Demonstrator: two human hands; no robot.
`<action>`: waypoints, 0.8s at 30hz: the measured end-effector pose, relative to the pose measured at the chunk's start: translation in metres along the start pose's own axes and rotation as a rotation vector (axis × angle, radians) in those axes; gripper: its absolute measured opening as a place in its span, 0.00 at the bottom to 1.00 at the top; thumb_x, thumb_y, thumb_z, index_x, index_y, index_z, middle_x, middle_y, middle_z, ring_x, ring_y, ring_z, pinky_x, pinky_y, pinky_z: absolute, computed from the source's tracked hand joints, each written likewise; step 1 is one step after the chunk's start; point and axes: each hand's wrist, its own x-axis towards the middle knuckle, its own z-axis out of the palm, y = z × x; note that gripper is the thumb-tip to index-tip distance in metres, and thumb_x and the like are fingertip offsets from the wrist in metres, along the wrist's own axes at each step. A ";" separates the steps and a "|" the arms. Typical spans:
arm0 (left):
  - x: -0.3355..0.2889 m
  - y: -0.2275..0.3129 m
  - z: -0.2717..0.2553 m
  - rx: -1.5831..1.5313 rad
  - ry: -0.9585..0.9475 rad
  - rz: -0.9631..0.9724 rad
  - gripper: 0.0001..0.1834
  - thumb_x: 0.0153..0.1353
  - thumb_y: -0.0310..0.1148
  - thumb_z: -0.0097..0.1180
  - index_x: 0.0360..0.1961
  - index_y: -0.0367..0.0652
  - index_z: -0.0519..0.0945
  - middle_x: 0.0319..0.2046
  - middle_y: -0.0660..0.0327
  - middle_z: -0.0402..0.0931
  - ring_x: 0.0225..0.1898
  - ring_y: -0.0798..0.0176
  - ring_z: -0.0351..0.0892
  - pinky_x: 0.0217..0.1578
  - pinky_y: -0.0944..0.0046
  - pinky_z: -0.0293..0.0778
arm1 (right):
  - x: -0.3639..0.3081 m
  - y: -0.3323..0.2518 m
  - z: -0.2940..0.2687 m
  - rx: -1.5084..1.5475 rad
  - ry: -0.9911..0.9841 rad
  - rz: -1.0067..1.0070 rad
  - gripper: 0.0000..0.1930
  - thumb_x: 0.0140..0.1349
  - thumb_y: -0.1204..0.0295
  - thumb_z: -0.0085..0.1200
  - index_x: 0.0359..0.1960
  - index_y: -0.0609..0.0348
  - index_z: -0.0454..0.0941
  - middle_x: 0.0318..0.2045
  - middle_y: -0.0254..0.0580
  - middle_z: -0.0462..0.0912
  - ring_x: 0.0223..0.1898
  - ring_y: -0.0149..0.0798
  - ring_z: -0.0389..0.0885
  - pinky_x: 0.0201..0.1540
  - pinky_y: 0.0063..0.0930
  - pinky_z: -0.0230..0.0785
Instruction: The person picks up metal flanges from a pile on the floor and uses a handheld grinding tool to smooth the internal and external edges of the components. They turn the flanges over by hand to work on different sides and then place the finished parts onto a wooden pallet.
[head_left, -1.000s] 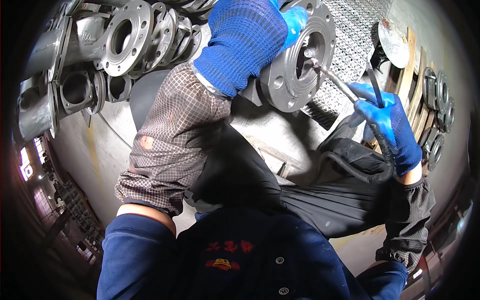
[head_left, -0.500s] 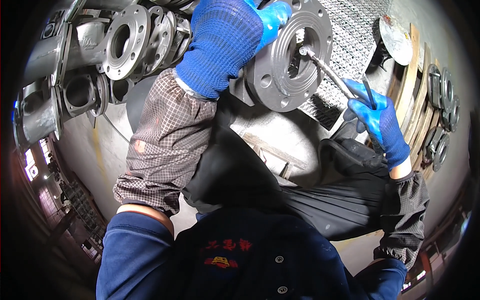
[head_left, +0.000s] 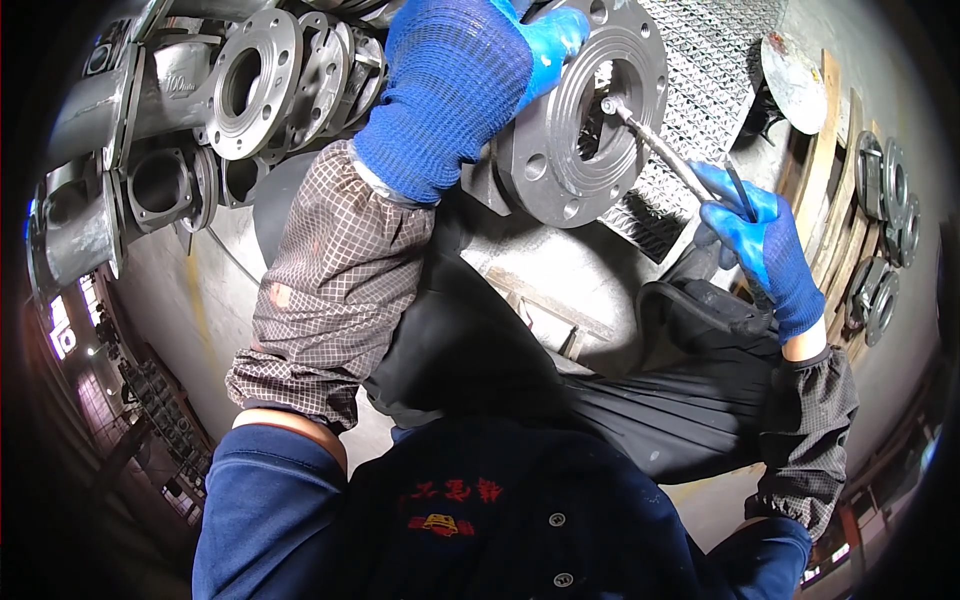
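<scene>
A grey round metal flange (head_left: 540, 165) with bolt holes and a wide centre opening stands tilted in front of me, part of a valve-like casting. My left hand (head_left: 465, 90), in a blue coated glove, grips its upper left edge; the thumb shows, and the other fingers are mostly hidden. My right hand (head_left: 760, 235), gloved the same way, is closed round a long thin rod-shaped tool (head_left: 665, 150) with a small round pale tip. That tip is at the flange's centre opening. A thin black bar (head_left: 738, 188) sticks up beside my right fingers.
Several flanged castings (head_left: 245, 85) are stacked at left. Behind the flange lies a patterned metal sheet (head_left: 700, 70). A wooden pallet (head_left: 830, 190) with flanged parts (head_left: 890, 180) stands at right, near a pale round disc (head_left: 793, 85). A black hose (head_left: 690, 300) curves near my knee.
The flange and my left hand have shifted very slightly right. My right hand and the rod-shaped tool have moved slightly right and down, the tip staying at the opening.
</scene>
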 end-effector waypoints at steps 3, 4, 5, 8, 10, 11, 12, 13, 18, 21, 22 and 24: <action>0.002 0.001 0.021 -0.114 -0.041 -0.086 0.11 0.54 0.35 0.56 0.34 0.40 0.81 0.24 0.52 0.78 0.24 0.52 0.77 0.25 0.61 0.72 | -0.003 0.004 -0.005 -0.064 -0.031 0.097 0.20 0.58 0.73 0.51 0.54 0.56 0.71 0.21 0.33 0.77 0.18 0.19 0.68 0.18 0.14 0.60; 0.002 0.004 0.013 -0.099 -0.035 -0.091 0.11 0.54 0.35 0.56 0.34 0.40 0.81 0.24 0.52 0.78 0.24 0.52 0.77 0.25 0.61 0.72 | -0.003 0.003 -0.002 -0.034 -0.007 0.098 0.20 0.58 0.73 0.51 0.54 0.56 0.72 0.19 0.32 0.76 0.17 0.19 0.67 0.18 0.14 0.60; 0.002 0.007 0.006 -0.049 -0.052 -0.119 0.11 0.54 0.35 0.56 0.34 0.41 0.81 0.24 0.52 0.78 0.24 0.52 0.78 0.25 0.62 0.72 | -0.003 0.003 0.001 -0.035 -0.019 0.086 0.20 0.58 0.73 0.51 0.54 0.56 0.72 0.19 0.32 0.76 0.17 0.19 0.67 0.18 0.14 0.60; 0.001 0.017 0.001 -0.123 0.000 -0.107 0.11 0.55 0.36 0.55 0.35 0.42 0.81 0.24 0.52 0.78 0.24 0.52 0.78 0.26 0.62 0.73 | -0.004 0.006 0.003 -0.106 -0.013 0.015 0.21 0.57 0.75 0.49 0.55 0.58 0.70 0.22 0.36 0.79 0.15 0.22 0.70 0.19 0.15 0.64; 0.002 0.013 0.011 -0.122 -0.082 -0.246 0.12 0.55 0.38 0.54 0.37 0.44 0.81 0.24 0.52 0.78 0.25 0.52 0.79 0.26 0.61 0.73 | -0.011 0.006 0.004 -0.037 0.059 0.000 0.21 0.58 0.74 0.48 0.55 0.59 0.70 0.22 0.36 0.79 0.16 0.23 0.71 0.19 0.15 0.64; 0.000 0.014 0.012 -0.122 -0.083 -0.252 0.12 0.55 0.38 0.54 0.37 0.44 0.81 0.24 0.52 0.78 0.25 0.52 0.79 0.26 0.61 0.73 | -0.015 0.006 0.006 0.034 0.122 -0.023 0.21 0.58 0.74 0.47 0.55 0.59 0.70 0.23 0.37 0.79 0.16 0.24 0.72 0.19 0.15 0.64; -0.001 0.019 0.010 -0.146 -0.100 -0.279 0.13 0.55 0.39 0.54 0.37 0.44 0.81 0.24 0.51 0.78 0.25 0.51 0.79 0.26 0.61 0.73 | -0.019 0.003 0.009 0.051 0.203 -0.074 0.21 0.60 0.71 0.46 0.55 0.60 0.69 0.23 0.38 0.79 0.16 0.24 0.73 0.20 0.15 0.64; -0.002 0.022 0.007 -0.132 -0.144 -0.307 0.13 0.55 0.40 0.54 0.37 0.43 0.80 0.24 0.51 0.77 0.25 0.50 0.78 0.26 0.60 0.73 | -0.021 0.001 0.015 0.126 0.311 -0.058 0.20 0.61 0.69 0.45 0.55 0.61 0.69 0.22 0.37 0.78 0.16 0.23 0.71 0.18 0.15 0.62; -0.009 0.020 0.011 -0.067 -0.105 -0.190 0.15 0.54 0.40 0.56 0.36 0.40 0.80 0.23 0.48 0.77 0.23 0.48 0.77 0.25 0.60 0.73 | -0.022 -0.007 0.007 0.312 0.319 0.097 0.20 0.63 0.67 0.44 0.55 0.63 0.68 0.20 0.34 0.76 0.14 0.21 0.66 0.17 0.12 0.58; -0.016 0.014 0.016 -0.303 -0.073 -0.126 0.13 0.51 0.37 0.57 0.36 0.41 0.80 0.29 0.53 0.78 0.28 0.52 0.78 0.26 0.62 0.73 | -0.015 0.000 0.008 0.267 0.317 0.153 0.22 0.66 0.60 0.38 0.55 0.61 0.69 0.19 0.31 0.75 0.15 0.19 0.63 0.17 0.11 0.54; -0.015 0.013 0.013 -0.194 -0.087 -0.042 0.13 0.50 0.35 0.58 0.36 0.41 0.80 0.31 0.55 0.78 0.29 0.54 0.78 0.27 0.63 0.74 | -0.015 0.002 0.006 0.277 0.315 0.113 0.22 0.66 0.60 0.37 0.55 0.62 0.68 0.20 0.31 0.75 0.15 0.18 0.64 0.18 0.11 0.54; -0.011 0.005 0.016 0.078 0.032 0.278 0.14 0.47 0.33 0.59 0.36 0.41 0.80 0.34 0.57 0.79 0.31 0.57 0.79 0.29 0.65 0.75 | -0.014 0.010 0.000 0.388 0.283 0.070 0.24 0.65 0.60 0.37 0.56 0.65 0.66 0.23 0.32 0.76 0.17 0.19 0.64 0.20 0.10 0.56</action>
